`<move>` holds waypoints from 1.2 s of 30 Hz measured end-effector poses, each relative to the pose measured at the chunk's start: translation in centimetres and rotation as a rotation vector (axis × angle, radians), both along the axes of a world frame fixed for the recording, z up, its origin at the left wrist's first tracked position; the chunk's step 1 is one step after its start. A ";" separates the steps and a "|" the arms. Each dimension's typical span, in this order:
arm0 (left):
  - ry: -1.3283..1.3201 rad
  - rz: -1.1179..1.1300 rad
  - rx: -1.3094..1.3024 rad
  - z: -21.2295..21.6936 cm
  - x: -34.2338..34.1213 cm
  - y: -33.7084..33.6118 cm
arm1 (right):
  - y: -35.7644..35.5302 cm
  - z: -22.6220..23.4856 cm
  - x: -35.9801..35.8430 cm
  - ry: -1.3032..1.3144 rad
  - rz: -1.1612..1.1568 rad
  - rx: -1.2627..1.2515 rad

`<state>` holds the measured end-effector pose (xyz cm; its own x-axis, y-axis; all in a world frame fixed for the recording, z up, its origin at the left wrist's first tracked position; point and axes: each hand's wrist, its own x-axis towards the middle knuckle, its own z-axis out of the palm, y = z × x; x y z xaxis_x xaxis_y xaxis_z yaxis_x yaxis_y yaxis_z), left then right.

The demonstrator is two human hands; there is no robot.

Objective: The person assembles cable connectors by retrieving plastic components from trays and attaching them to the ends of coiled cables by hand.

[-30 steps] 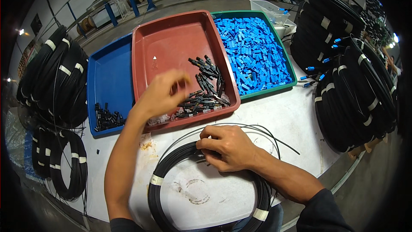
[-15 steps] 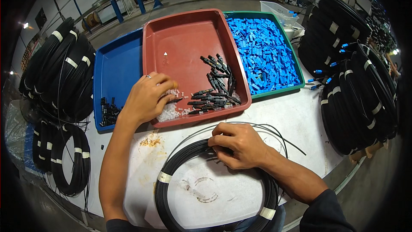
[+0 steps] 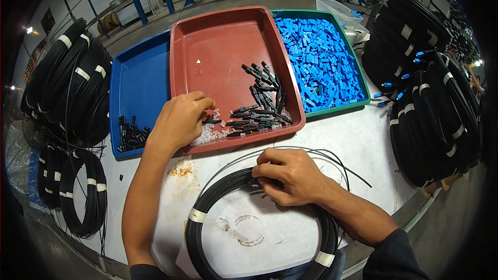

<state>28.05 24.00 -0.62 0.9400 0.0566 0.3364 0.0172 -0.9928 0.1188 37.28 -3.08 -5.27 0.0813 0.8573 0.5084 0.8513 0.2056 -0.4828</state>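
Note:
My left hand [image 3: 181, 122] reaches over the near left corner of the red tray [image 3: 218, 36], fingers curled down and fingertips together. Beneath it lie small white translucent pieces [image 3: 210, 135] and a dark connector part; whatever the fingertips hold is hidden. Several black connector bodies [image 3: 259, 116] are heaped along the tray's right side. My right hand [image 3: 285, 176] is closed at the top of a coil of black cable [image 3: 196, 238], bound with white tape, on the white table. A loose cable end [image 3: 358, 176] runs out to the right beyond that hand.
A blue tray [image 3: 137, 72] with small black pieces [image 3: 134, 137] stands at left, and a green tray [image 3: 368, 93] full of blue connector parts [image 3: 321, 62] at right. Black cable coils [image 3: 57, 88] are stacked on the left, with more coils [image 3: 436, 124] on the right. A small black piece [image 3: 121, 177] lies on the table.
My left hand's fingers have drawn closer together, and the hand has shifted slightly over the white pieces. My right hand stays on the coil. The whole view has shifted slightly.

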 end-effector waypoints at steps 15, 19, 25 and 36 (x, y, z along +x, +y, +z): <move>-0.020 0.057 -0.124 -0.5 1.1 0.4 | 0.3 0.2 0.0 0.008 0.000 0.000; -0.145 -0.113 0.086 -0.4 0.3 0.1 | 0.2 0.2 -0.1 -0.006 0.009 0.034; -0.304 -0.220 -0.106 -0.8 -0.5 -0.5 | 0.0 0.1 -0.1 -0.022 -0.001 0.040; -0.365 -0.119 -0.379 -1.1 -2.4 -4.5 | 0.0 -0.2 -0.1 0.007 -0.029 0.088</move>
